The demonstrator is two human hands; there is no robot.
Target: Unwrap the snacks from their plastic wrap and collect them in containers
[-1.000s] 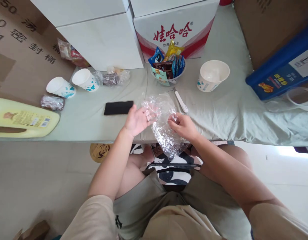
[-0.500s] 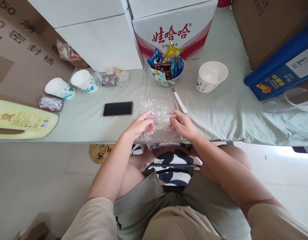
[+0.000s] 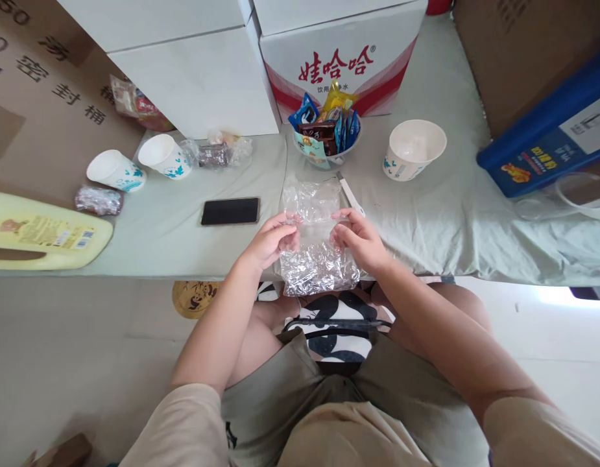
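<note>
A crinkled clear plastic bag (image 3: 319,266) is stretched between my two hands at the front edge of the table. My left hand (image 3: 275,240) pinches its left side, thumb against fingers. On the opposite side, my right hand (image 3: 359,239) grips it the same way. The upper part of the bag lies over the cloth, and its lower part hangs past the table edge. Just beyond my right hand is a white utility knife (image 3: 349,193), partly covered by the bag. A black phone (image 3: 230,211) lies flat to the left of the bag.
Behind the bag stands a bowl (image 3: 346,157) of wrapped snacks. A large paper cup (image 3: 411,152) is at right, near a blue package (image 3: 528,155). Two smaller cups, a left cup (image 3: 115,172) and another cup (image 3: 164,157), stand near a yellow jug (image 3: 47,233). Boxes (image 3: 192,91) line the back.
The bag is spread flatter and wider between my hands, its upper end reaching farther back over part of the knife. Both hands keep nearly the same place.
</note>
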